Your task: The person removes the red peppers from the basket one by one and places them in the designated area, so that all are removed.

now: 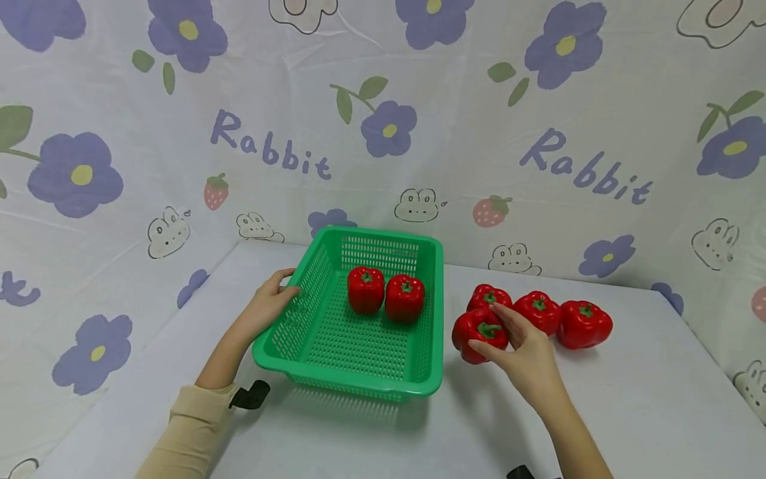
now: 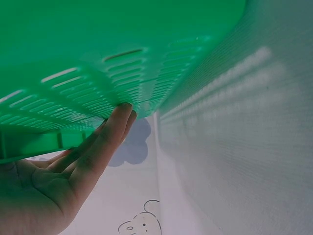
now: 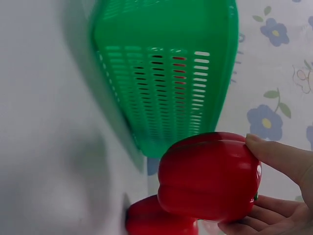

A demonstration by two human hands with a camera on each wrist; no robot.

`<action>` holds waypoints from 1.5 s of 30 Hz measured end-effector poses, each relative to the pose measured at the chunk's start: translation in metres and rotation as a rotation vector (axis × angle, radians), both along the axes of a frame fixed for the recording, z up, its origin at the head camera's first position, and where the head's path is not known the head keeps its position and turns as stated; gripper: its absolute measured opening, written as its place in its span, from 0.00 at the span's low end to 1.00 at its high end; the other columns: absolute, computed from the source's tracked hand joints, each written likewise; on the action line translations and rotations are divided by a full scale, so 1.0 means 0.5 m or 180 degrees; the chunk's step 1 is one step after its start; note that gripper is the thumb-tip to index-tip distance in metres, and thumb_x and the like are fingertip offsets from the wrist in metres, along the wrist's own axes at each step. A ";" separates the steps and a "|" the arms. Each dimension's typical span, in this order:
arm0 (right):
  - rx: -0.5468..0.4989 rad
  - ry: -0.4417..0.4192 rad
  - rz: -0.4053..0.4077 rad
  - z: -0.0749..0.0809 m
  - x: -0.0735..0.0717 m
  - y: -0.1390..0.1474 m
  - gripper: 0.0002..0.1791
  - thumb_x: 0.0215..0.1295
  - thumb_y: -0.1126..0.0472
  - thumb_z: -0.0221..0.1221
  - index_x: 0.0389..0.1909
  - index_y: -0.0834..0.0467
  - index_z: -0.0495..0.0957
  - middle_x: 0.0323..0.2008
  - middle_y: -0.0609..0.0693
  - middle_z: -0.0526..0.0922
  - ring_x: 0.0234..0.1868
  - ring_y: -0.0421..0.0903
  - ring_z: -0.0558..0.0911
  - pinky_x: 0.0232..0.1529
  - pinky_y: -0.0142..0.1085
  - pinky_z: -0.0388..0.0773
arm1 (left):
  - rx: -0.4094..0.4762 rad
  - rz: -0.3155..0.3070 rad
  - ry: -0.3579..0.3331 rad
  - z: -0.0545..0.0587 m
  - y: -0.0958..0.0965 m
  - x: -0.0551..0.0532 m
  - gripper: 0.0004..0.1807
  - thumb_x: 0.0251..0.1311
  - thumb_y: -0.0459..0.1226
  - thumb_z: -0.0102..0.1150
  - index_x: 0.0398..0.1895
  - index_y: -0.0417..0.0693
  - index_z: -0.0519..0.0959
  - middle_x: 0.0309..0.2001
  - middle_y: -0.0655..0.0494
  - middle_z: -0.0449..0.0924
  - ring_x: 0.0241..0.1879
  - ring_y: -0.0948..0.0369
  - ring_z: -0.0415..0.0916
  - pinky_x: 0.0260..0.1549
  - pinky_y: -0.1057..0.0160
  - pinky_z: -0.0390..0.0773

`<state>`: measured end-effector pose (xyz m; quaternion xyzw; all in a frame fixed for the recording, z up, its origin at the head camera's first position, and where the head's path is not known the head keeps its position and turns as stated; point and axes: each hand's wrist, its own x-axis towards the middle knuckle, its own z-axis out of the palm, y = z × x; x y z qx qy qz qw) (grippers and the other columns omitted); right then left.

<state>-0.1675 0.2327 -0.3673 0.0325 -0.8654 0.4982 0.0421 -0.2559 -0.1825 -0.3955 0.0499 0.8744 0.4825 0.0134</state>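
My left hand (image 1: 272, 301) grips the left rim of a green plastic basket (image 1: 359, 382), thumb over the edge. In the left wrist view its fingers (image 2: 105, 142) lie along the slotted outer wall. Two red bell peppers (image 1: 404, 299) stand upright inside the basket, side by side. Right of the basket, my right hand (image 1: 529, 352) holds another red bell pepper (image 3: 210, 176) between thumb and fingers. That pepper's green stem (image 1: 489, 329) faces the head camera, and in the right wrist view it shows above the table.
Behind the held pepper sits a partly covered red bell pepper (image 1: 487, 295). Farther right on the white table (image 1: 646, 392) are two more, a middle pepper (image 1: 538, 309) and an end pepper (image 1: 583, 326). A printed cloth (image 1: 467, 153) hangs behind the table.
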 end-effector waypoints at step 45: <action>0.0405 -0.0216 -0.0073 -0.056 -0.018 0.020 0.44 0.59 0.57 0.68 0.73 0.65 0.57 0.71 0.65 0.63 0.74 0.64 0.59 0.62 0.54 0.70 | 0.0037 -0.0032 0.0000 0.000 -0.003 0.000 0.32 0.74 0.42 0.42 0.76 0.42 0.50 0.58 0.29 0.75 0.39 0.54 0.84 0.33 0.61 0.83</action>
